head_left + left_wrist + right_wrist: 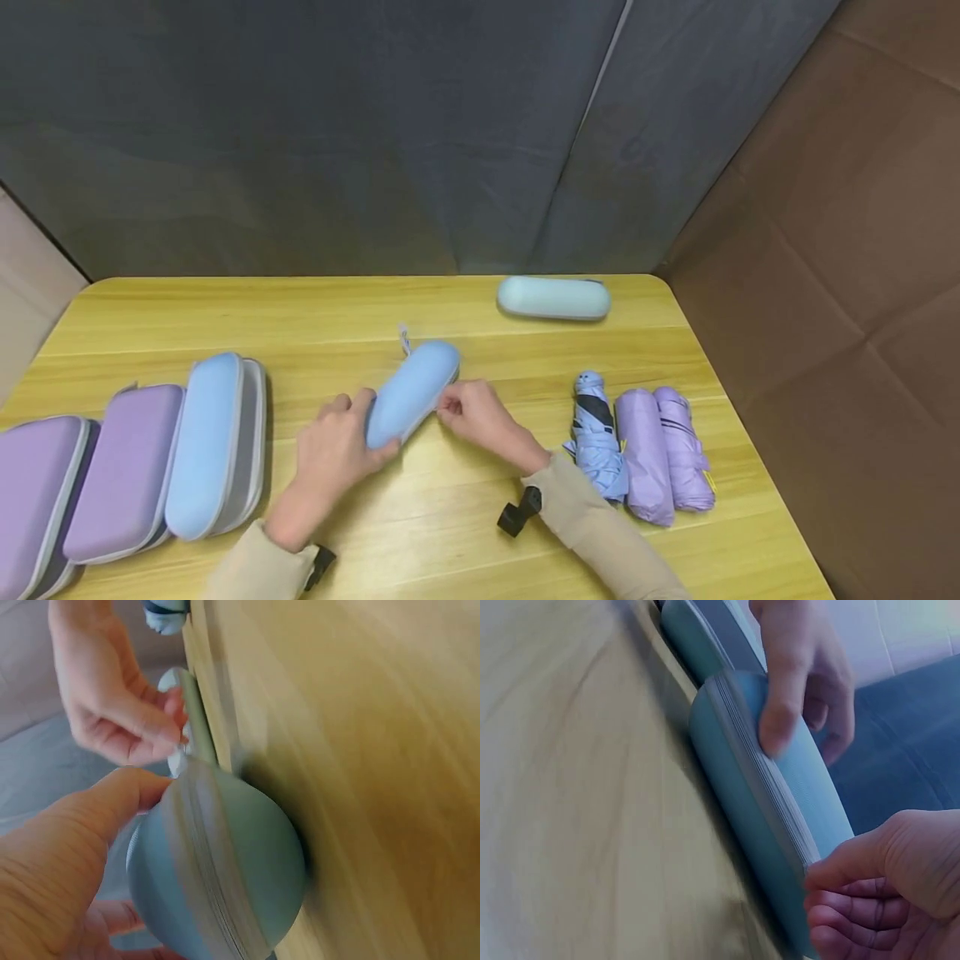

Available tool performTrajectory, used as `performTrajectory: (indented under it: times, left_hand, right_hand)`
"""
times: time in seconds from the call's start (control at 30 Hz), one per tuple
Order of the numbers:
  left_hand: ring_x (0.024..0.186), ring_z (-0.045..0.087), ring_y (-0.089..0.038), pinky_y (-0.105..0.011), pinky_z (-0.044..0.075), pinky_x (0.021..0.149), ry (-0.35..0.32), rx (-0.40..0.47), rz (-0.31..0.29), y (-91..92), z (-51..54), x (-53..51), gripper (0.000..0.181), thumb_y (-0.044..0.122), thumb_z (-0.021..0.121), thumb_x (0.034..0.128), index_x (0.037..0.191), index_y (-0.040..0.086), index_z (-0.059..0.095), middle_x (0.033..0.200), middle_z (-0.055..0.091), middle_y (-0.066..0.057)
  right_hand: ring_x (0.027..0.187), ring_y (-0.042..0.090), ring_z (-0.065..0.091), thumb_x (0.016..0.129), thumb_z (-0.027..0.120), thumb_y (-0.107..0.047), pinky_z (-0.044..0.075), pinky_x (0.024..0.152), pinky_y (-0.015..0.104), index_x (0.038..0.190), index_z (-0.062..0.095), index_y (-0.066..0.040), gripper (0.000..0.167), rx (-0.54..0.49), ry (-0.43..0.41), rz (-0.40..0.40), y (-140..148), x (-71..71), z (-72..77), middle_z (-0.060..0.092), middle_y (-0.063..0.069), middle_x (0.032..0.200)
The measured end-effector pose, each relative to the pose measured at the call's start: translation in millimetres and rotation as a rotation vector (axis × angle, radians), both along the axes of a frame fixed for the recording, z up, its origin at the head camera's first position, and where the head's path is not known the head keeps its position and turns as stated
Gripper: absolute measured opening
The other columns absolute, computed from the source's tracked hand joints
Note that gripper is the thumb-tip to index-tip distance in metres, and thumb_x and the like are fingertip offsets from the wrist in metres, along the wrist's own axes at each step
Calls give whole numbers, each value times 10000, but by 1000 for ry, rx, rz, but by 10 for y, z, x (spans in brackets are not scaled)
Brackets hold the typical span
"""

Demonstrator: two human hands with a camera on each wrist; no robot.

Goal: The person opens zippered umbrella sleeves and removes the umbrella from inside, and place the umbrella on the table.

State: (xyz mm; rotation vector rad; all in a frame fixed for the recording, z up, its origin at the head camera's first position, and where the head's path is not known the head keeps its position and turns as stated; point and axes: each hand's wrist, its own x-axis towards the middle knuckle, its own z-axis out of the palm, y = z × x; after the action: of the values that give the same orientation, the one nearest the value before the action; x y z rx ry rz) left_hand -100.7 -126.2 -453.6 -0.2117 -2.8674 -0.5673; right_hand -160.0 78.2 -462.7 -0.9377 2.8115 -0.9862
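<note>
A light blue zippered hard case [415, 392] lies slantwise on the wooden table, its zip running along the side facing right. My left hand [335, 442] grips the near end, thumb on the zip side and fingers over the far side. At the zip, toward the far end, my right hand [476, 414] pinches with thumb and curled fingers; the zipper pull between them is mostly hidden. The right wrist view shows the closed zip teeth [761, 769] between my left thumb and the fingertips of my right hand [889, 889]. A small strap [405, 339] sticks out beyond the case.
Left on the table [375, 533] stand a larger blue case [206, 446], a purple case [131, 475] and another purple case [37, 492]. To the right lie a folded blue umbrella [597, 442] and two purple ones [647, 458]. A pale green case [553, 297] rests near the back edge.
</note>
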Motion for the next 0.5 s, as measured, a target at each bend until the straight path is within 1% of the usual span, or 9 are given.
performTrajectory:
  times: [0.17, 0.27, 0.33, 0.4, 0.43, 0.5]
  left_hand:
    - [517, 495, -250, -335, 397, 368, -67, 4, 47, 115, 20, 23, 671, 428, 761, 653, 1072, -38, 521, 725, 521, -170]
    - [479, 473, -233, -322, 386, 359, -110, -11, 64, 177, 40, 25, 677, 455, 752, 675, 1035, -54, 488, 688, 504, -163]
    - [458, 467, -223, -308, 384, 354, -153, -25, 65, 202, 78, 21, 688, 479, 743, 701, 1017, -70, 473, 653, 500, -158]
    - [447, 469, -218, -306, 386, 356, -212, -37, 50, 201, 158, -9, 651, 480, 704, 764, 996, -81, 470, 621, 499, -150]
    - [448, 477, -221, -311, 393, 359, -238, -37, 30, 185, 212, -43, 614, 452, 677, 805, 999, -94, 475, 612, 501, -150]
    - [475, 509, -239, -329, 424, 381, -241, -60, -51, 130, 322, -162, 479, 319, 647, 862, 1018, -107, 491, 629, 524, -157]
  right_hand:
    - [650, 81, 571, 814, 679, -19, 453, 588, 107, 747, 673, -51, 74, -8, -47, 53, -59, 37, -6, 640, 36, 720]
    - [639, 71, 560, 816, 677, -18, 449, 580, 104, 739, 673, -49, 83, -15, -45, 45, -72, 40, -15, 635, 31, 710]
    - [631, 67, 553, 819, 676, -20, 447, 575, 104, 742, 674, -49, 82, -22, -37, 35, -77, 32, -24, 636, 31, 708]
    - [629, 66, 551, 827, 674, -28, 444, 572, 105, 747, 675, -48, 83, -25, -34, 31, -83, 20, -28, 636, 33, 709]
    - [631, 67, 553, 829, 673, -30, 446, 574, 105, 753, 677, -46, 78, -26, -34, 33, -85, 13, -30, 640, 37, 713]
    - [643, 74, 559, 836, 671, -35, 450, 582, 107, 773, 683, -45, 66, -28, -41, 39, -87, 7, -31, 646, 42, 730]
